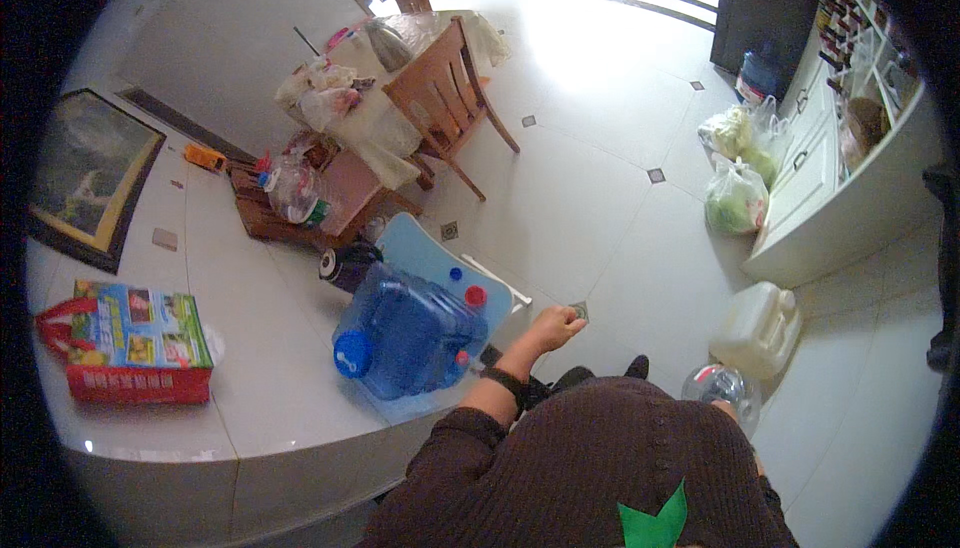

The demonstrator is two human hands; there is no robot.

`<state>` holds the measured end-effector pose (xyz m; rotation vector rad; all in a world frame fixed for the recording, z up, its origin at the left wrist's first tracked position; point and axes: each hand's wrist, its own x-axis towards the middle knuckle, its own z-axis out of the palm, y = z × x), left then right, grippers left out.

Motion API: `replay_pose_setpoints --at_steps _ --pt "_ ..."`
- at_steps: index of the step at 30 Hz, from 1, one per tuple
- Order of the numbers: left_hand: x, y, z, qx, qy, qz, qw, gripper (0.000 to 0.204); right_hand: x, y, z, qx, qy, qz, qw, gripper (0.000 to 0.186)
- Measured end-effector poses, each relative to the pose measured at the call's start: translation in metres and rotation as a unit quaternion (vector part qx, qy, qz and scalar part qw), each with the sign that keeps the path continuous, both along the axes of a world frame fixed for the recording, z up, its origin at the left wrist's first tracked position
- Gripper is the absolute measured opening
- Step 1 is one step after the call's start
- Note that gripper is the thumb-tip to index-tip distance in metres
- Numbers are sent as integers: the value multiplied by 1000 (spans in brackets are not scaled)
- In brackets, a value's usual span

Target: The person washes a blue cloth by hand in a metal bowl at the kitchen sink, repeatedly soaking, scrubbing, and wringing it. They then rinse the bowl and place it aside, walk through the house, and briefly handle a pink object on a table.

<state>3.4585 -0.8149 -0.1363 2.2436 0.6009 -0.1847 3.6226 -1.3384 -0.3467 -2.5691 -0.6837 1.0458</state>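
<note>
My left hand (556,328) hangs over the tiled floor in front of me, fingers curled into a loose fist with nothing visible in it. At my right side, a large clear plastic bottle (712,382) is in my right hand (726,409), which is mostly hidden by my brown top and the bottle. Left of my left hand, a big blue water jug (415,333) with a blue cap lies on its side on a light blue folding stool or table (415,238). Red and blue caps (475,295) lie by the jug.
A whitish jerrycan (760,328) stands on the floor at right, with filled plastic bags (738,196) beyond it near white cabinets (800,153). Wooden chairs (440,98) surround a cluttered table. A red shopping bag (140,348) lies on the left ledge (270,388).
</note>
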Motion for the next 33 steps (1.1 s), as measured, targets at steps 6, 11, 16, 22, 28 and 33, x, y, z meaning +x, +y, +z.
replay_pose_setpoints --at_steps 6,11,16,22,28,33 --pt "68 59 -10 13 24 82 996 42 187 169 95 96 -45 -48 993 35" --pt "130 148 -35 -36 40 122 991 42 271 262 101 162 -49 -92 981 35" --pt "237 256 -17 -30 -29 171 984 31 300 298 87 29 -60 -36 997 25" --pt "351 354 48 -2 -128 156 979 24 374 336 38 42 -15 -19 999 23" --pt "438 400 116 -182 -256 201 928 19 490 428 44 117 17 38 992 19" --pt "496 417 240 -132 -421 126 888 23 587 500 86 186 84 -55 977 20"
